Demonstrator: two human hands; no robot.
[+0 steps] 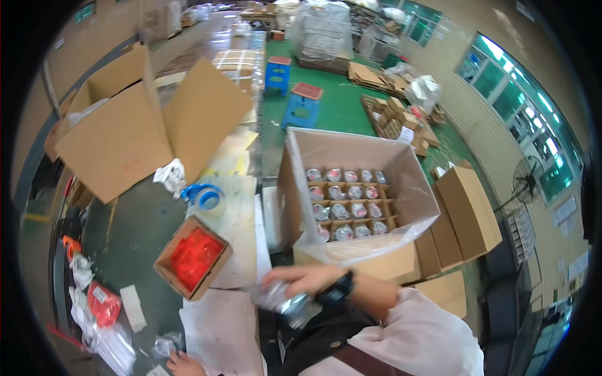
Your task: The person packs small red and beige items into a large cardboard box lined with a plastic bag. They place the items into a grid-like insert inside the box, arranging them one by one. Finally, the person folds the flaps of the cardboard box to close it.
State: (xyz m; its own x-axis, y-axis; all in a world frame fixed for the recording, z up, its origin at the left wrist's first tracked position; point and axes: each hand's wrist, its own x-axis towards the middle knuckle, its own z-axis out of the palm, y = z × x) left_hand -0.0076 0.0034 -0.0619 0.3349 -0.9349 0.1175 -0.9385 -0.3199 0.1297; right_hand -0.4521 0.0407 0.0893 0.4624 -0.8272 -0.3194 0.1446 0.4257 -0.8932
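Observation:
My right hand (304, 277), with a dark watch at the wrist, is closed round a clear plastic-wrapped item (295, 307). Motion blurs it, so its exact kind does not show. Low on the left, my left hand (185, 365) lies on the table with its fingers apart, beside another clear wrapped piece (168, 343). Ahead of my right arm stands an open carton (357, 141) with a plastic liner. Cardboard dividers (350, 202) split it into cells, and several wrapped round-topped items (357, 210) sit in them.
A small box (164, 271) of red material stands on the dark table (141, 219), near a blue tape roll (209, 199). Behind is a large open carton (119, 138). A red packet (104, 304) lies left. Blue stools (301, 111) and stacked pallets stand beyond.

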